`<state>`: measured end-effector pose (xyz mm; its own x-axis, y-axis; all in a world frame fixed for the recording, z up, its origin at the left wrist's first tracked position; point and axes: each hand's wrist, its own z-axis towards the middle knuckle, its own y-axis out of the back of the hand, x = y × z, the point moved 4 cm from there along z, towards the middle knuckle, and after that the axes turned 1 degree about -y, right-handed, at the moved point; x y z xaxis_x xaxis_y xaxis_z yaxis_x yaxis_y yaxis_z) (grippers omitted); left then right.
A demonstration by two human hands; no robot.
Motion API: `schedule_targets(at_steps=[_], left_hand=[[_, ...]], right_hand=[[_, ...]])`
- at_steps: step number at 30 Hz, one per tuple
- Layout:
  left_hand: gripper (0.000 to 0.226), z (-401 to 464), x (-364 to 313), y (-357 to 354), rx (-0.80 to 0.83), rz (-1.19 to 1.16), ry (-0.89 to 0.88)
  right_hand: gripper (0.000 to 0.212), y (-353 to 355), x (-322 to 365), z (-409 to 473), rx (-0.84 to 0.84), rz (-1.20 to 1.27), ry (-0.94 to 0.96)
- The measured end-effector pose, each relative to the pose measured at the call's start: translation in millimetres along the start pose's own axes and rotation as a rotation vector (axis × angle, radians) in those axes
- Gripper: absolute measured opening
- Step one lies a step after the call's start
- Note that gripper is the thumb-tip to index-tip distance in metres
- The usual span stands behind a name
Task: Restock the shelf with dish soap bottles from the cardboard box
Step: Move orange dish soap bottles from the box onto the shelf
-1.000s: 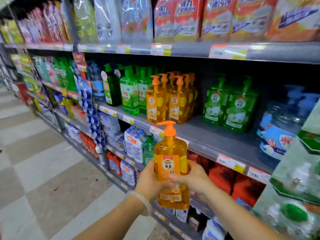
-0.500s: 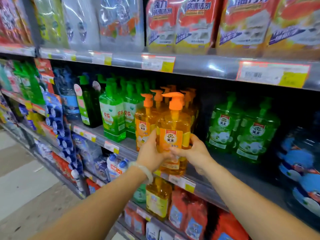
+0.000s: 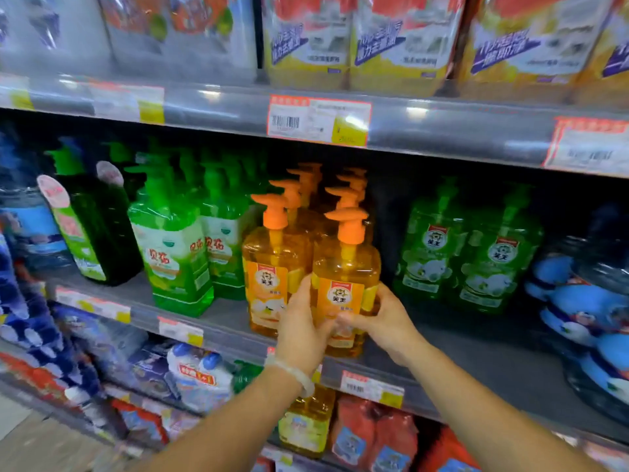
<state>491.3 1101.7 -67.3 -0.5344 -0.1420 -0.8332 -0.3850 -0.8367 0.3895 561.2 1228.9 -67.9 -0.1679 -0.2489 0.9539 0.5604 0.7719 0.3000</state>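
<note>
The left hand and right hand both grip the lower body of an orange dish soap bottle, upright at the near edge of the shelf, just right of a matching orange bottle. Green bottles stand farther right.

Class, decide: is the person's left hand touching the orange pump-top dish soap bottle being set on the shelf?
Touching. The head view shows the left hand wrapped against the orange pump-top dish soap bottle, its fingers curling across the lower label.
</note>
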Motion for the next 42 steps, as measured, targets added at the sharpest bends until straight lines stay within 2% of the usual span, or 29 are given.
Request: schedule_targets(at_steps=[4, 7, 14, 18, 28, 33, 36, 39, 42], left_hand=[[0.057, 2.0, 7.0, 4.1, 0.014, 0.092, 0.042], [0.046, 2.8, 9.5, 9.9, 0.041, 0.167, 0.100], [0.031, 6.8, 5.9, 31.9, 0.090, 0.389, 0.125], [0.036, 10.6, 4.8, 38.7, 0.108, 0.494, 0.127], [0.035, 18.6, 7.7, 39.0, 0.161, 0.507, 0.138], [0.032, 17.2, 6.9, 38.3, 0.161, 0.616, 0.037], [0.024, 6.4, 7.2, 36.6, 0.173, 0.634, -0.076], [0.030, -11.5, 8.6, 24.3, 0.280, 0.635, -0.181], [0.046, -32.5, 5.1, -2.1, 0.461, 0.671, -0.249]], right_hand=[[0.050, -1.9, 1.7, 2.0, -0.022, -0.099, 0.017], [0.066, -4.2, 1.1, 2.6, -0.012, -0.160, -0.005], [0.068, -20.2, 1.1, 2.0, -0.017, -0.103, -0.063], [0.068, -24.4, -1.2, 2.9, -0.067, -0.093, -0.095], [0.073, -29.0, 0.1, 2.7, -0.139, -0.125, -0.123], [0.074, -29.3, 2.1, -6.2, -0.173, -0.210, -0.088], [0.084, -31.5, -1.0, -16.5, -0.175, -0.347, -0.030], [0.096, -35.4, -14.1, -34.0, -0.134, -0.552, -0.033], [0.091, -30.4, -31.0, -54.4, -0.105, -0.715, -0.063]])
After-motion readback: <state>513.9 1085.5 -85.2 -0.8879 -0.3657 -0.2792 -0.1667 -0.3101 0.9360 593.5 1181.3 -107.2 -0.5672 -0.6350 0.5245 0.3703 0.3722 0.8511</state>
